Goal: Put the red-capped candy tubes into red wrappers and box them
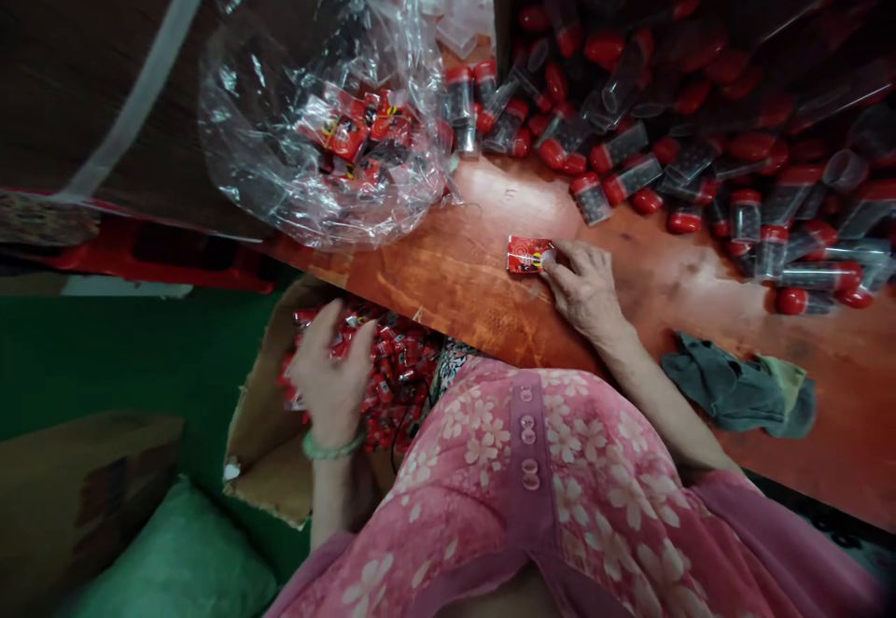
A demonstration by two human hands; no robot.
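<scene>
On the wooden table [483, 310], my right hand [584, 287] pinches the right end of a small flat red printed packet [525, 254] with a black and yellow picture. My left hand [332, 371], a bracelet at its wrist, is raised over an open cardboard box [262, 413] at the table's edge. Its thumb and fingers are apart, with nothing seen between them. Many small red wrapped pieces [399, 375] fill the box below it. Ahead lies a clear plastic bag [280, 170] holding several red printed packets [350, 133].
Many clear tubes with red caps [634, 179] are heaped at the back and right of the table. A dark grey cloth [728, 385] lies near my right forearm. At lower left are a pale green sack [182, 562] and another cardboard box [84, 506].
</scene>
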